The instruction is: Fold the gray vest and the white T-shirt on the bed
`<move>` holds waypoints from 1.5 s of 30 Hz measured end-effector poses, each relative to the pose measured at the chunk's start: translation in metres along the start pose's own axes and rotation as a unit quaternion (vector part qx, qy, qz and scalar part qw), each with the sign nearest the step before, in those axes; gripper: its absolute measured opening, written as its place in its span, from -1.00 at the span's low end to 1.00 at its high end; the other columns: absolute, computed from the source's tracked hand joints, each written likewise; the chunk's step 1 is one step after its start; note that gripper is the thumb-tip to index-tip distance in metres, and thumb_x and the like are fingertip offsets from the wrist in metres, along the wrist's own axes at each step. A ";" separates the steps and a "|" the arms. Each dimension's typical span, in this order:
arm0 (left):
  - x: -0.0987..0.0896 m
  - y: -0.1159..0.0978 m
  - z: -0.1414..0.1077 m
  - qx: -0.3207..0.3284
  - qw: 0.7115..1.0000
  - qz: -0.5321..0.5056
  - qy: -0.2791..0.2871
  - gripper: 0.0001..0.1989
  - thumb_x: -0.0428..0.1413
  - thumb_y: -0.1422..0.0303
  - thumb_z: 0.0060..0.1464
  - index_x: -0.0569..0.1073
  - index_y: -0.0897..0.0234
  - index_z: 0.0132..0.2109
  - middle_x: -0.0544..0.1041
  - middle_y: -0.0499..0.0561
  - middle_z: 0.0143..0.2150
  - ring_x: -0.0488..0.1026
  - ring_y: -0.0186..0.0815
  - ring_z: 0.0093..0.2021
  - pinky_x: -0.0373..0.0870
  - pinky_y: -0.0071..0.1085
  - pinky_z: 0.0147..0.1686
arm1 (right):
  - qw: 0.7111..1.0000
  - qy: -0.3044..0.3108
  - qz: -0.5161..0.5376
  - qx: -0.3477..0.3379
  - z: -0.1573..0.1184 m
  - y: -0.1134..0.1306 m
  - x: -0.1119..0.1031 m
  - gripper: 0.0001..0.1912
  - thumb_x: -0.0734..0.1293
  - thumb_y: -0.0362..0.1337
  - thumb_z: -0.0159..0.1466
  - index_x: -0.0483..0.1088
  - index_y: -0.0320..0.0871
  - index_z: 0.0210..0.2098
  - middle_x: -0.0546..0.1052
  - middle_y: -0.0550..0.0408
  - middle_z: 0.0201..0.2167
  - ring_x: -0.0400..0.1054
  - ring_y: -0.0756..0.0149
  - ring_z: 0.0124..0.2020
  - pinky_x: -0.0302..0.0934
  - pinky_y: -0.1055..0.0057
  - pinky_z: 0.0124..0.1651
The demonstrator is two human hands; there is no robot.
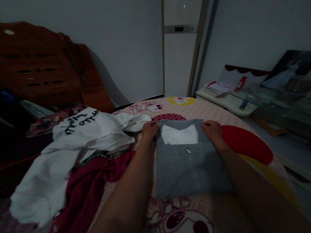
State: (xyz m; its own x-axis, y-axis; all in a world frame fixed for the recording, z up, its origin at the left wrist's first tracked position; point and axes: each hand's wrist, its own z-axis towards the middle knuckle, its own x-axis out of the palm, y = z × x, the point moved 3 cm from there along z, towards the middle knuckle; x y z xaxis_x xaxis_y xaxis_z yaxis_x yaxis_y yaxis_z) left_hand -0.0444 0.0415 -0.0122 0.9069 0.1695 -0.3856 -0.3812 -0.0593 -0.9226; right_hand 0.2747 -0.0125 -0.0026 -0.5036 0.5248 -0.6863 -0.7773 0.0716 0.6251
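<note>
A grey zip sweater [175, 173], folded into a neat rectangle, lies flat on a pink patterned cloth [145, 228]. White fabric [179, 135] shows inside its neck opening, with a small zipper pull [188, 150] just below. My left hand [149, 130] pinches the sweater's far left corner, and my right hand [212, 129] pinches the far right corner. Both arms reach forward along its sides. To the left, near my left hand, a white garment with black lettering [90, 132] lies loosely over a dark red garment [88, 190].
A carved wooden chair [33, 66] stands behind the clothes at left. A tall white cabinet unit [181, 54] rises against the back wall. At right, a low white stand [226, 103] holds papers, with a glass-topped surface [282, 105] and a dark framed picture [289, 67] beside it.
</note>
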 end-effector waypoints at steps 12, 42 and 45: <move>0.005 -0.012 -0.014 -0.122 0.939 -0.312 0.077 -0.89 0.15 0.56 0.05 0.45 0.41 -0.22 0.51 -0.02 -0.53 0.47 -0.42 -0.58 0.42 -0.52 -0.50 | 0.876 0.033 0.439 0.199 -0.008 -0.004 -0.005 -0.82 0.42 -0.49 -0.11 0.37 -0.18 -0.52 0.48 0.19 -0.71 0.39 0.39 -0.69 0.14 0.60 -0.74; -0.050 -0.056 -0.110 0.151 0.974 -0.091 0.146 -0.73 0.14 0.44 -0.12 0.56 0.35 -0.20 0.39 -0.13 -0.63 0.32 -0.43 -0.63 0.23 -0.55 -0.60 | 0.847 0.143 0.490 0.147 -0.087 0.013 -0.081 -0.73 0.44 -0.39 -0.17 0.50 -0.17 -0.41 0.57 0.11 -0.60 0.46 0.36 -0.60 0.36 0.54 -0.52; -0.058 -0.046 -0.132 0.165 0.973 -0.044 0.153 -0.70 0.09 0.45 -0.15 0.57 0.32 -0.20 0.38 -0.15 -0.64 0.28 -0.43 -0.64 0.18 -0.56 -0.62 | 0.853 0.159 0.477 0.140 -0.102 0.011 -0.086 -0.76 0.46 -0.34 -0.21 0.52 -0.18 -0.48 0.57 0.11 -0.61 0.43 0.36 -0.62 0.35 0.52 -0.53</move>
State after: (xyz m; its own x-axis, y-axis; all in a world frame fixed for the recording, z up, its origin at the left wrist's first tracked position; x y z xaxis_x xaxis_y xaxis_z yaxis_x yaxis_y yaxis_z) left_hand -0.0559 -0.0952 0.0511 0.9301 -0.1440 -0.3378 -0.2916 0.2692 -0.9179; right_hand 0.2706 -0.1436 0.0254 -0.9680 0.2042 0.1456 0.1410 -0.0367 0.9893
